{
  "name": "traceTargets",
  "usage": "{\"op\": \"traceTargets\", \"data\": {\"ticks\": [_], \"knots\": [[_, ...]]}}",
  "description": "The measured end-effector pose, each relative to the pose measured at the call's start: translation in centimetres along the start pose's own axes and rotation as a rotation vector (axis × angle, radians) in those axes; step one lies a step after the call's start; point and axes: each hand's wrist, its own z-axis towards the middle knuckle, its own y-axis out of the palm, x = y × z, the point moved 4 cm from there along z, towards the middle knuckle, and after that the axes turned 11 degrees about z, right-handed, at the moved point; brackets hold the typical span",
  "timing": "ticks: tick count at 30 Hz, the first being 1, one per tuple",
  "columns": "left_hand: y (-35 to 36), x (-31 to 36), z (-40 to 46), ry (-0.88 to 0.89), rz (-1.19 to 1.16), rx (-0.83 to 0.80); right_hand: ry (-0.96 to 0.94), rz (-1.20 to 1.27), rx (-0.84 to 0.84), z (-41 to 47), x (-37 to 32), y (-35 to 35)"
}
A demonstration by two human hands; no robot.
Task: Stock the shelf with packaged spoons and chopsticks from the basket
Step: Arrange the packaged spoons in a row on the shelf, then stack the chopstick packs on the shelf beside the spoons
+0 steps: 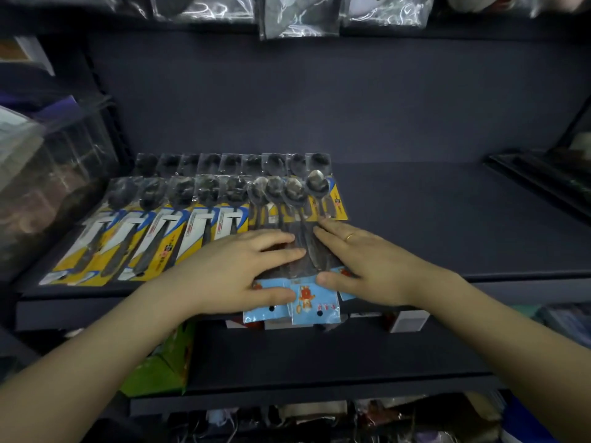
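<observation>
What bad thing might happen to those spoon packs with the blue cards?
The blue-card spoon packs hang over the shelf's front edge, so they might slip off once the left hand and right hand lift. They also overlap each other, so pushing one back may shove the neighbouring yellow-card spoon packs out of line.

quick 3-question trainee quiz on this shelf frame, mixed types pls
1. True or false: both hands lie flat on the blue-carded clear spoon packs.
2. Which hand wears the thin gold ring? A left hand B right hand
3. Fill in: the yellow-carded spoon packs lie to the ____ of the blue-carded ones on the dark shelf board.

Key: 1 true; 2 B; 3 left
</observation>
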Motion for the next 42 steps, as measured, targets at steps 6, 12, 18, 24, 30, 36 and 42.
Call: {"op": "traceTargets", "data": {"ticks": [6, 12, 18, 24, 30, 36, 42], "knots": [[0.0, -1.0, 0.0, 0.040, -0.020, 0.010, -0.011, -0.002, 0.021, 0.0, -0.8, -0.1], [0.2, -1.9, -2.1, -0.049, 0.013, 0.100, -0.208, -0.016, -0.023, 0.9, -3.2, -0.3], [1.1, -2.7, -2.5, -0.100, -0.028, 0.019, -0.108, -0.022, -0.022, 2.2, -2.1, 0.5], [0.8, -2.4, -2.2, -0.119, -0.084, 0.079, -0.085, 0.018, 0.009, 3.1, -2.3, 0.6], [-3.7, -0.4, -0.7, -0.134, -0.076, 0.385, -0.171, 0.275, 0.441, 1.5, 0.1, -3.6], [-7.3, 5.2, 4.9, -0.070, -0.089, 0.499, 0.011, 0.220, 0.639, -3.9, 8.6, -6.5], [-8.2, 14.7, 13.4, 0.029, -0.247, 0.466, 0.256, 0.073, 0.747, -14.1, 18.9, -8.6]]}}
